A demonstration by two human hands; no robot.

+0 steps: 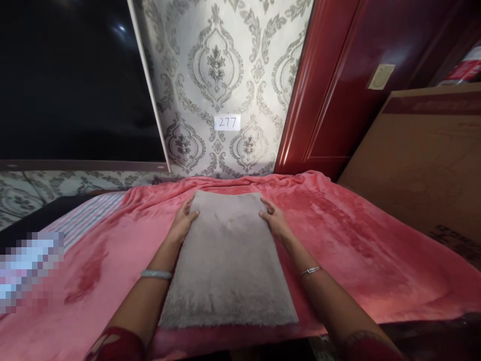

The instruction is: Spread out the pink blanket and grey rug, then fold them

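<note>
Two hands on one grey folded towel (227, 260), lying on the pink blanket (356, 235).
I see its long axis running away from me; left hand (184, 220) and right hand (274, 220), fingers spread, flank the far corners, equally near.

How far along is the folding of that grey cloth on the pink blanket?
The grey cloth already lies as a neat flat rectangle on the pink blanket. The left hand and right hand press its far corners. Any further fold is not yet made.
</note>
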